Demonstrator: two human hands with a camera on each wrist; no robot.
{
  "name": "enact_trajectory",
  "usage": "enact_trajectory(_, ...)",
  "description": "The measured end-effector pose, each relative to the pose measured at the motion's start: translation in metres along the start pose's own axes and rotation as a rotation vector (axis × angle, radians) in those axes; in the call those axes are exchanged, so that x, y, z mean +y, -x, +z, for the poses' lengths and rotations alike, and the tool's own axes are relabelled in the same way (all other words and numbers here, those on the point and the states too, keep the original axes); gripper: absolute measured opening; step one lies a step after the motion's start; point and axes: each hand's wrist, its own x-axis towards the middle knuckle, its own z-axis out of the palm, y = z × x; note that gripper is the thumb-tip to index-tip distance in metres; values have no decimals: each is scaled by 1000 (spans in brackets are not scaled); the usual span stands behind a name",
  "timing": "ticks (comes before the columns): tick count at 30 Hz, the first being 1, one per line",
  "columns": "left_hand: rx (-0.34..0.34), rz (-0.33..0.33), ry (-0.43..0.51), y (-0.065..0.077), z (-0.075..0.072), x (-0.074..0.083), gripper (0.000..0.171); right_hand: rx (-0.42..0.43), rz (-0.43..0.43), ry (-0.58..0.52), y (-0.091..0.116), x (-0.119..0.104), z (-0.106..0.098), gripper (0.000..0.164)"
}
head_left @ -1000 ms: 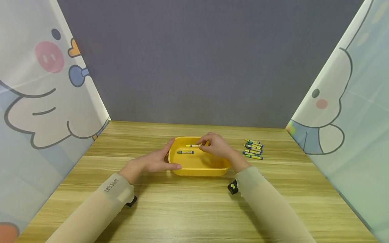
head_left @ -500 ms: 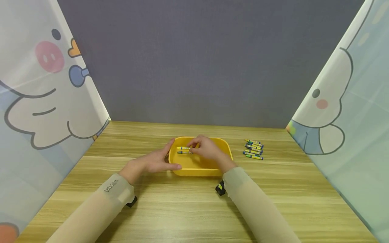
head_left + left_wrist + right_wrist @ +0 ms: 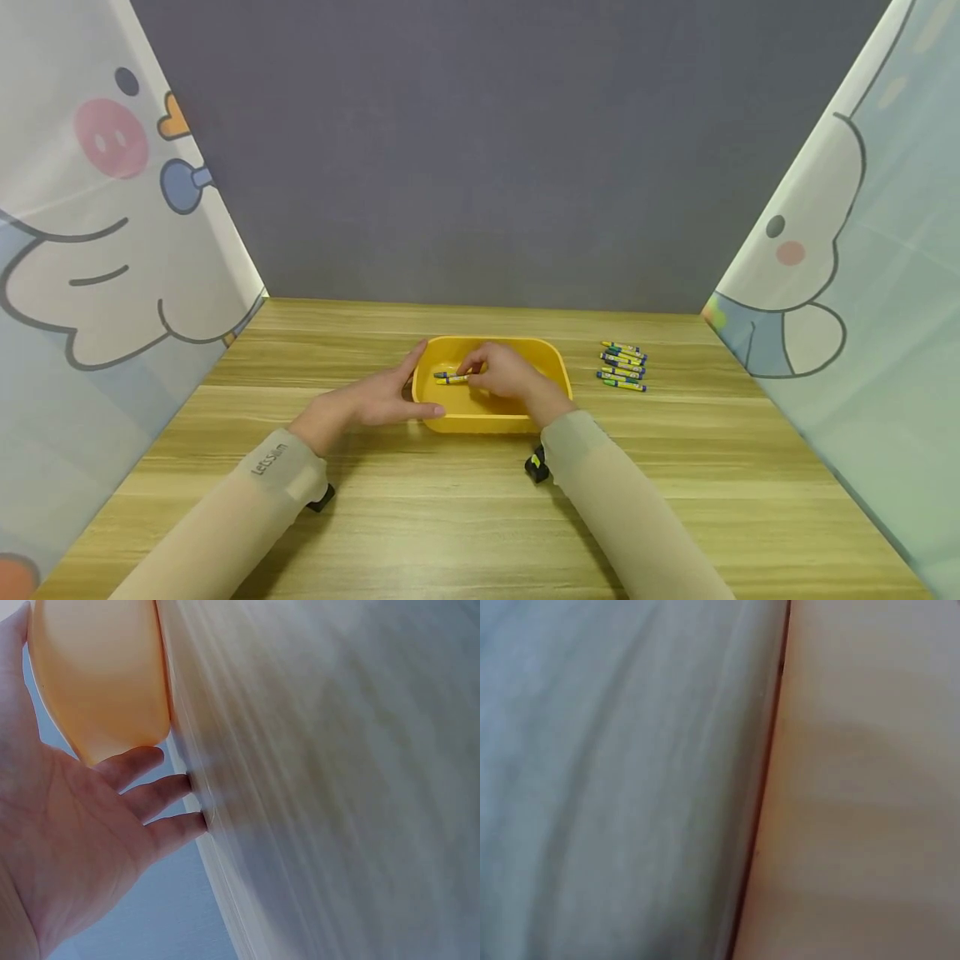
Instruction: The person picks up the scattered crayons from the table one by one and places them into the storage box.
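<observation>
My left hand rests spread against the left end of the yellow plastic tray. Its thumb lies at the near rim and the other fingers reach along the end. In the left wrist view, those fingers are fairly straight beside the tray wall. Inside the tray my right hand pinches the right end of a yellow crayon, low over the bottom. Just behind it lies a dark green crayon, partly covered. The right wrist view shows only tray wall and table, no hand.
Right of the tray, several crayons lie in a loose stack on the wooden table. A grey panel stands at the back, with printed cartoon sheets on both sides.
My right hand has moved left inside the tray, then slightly nearer, bringing the yellow crayon from behind the dark green one to its near side. The left hand keeps its place.
</observation>
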Motion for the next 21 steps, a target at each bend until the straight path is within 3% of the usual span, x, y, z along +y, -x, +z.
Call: enact_trajectory(21,14,32,18,2,-1,0,133,-16,-32,60,-3,1,2,17)
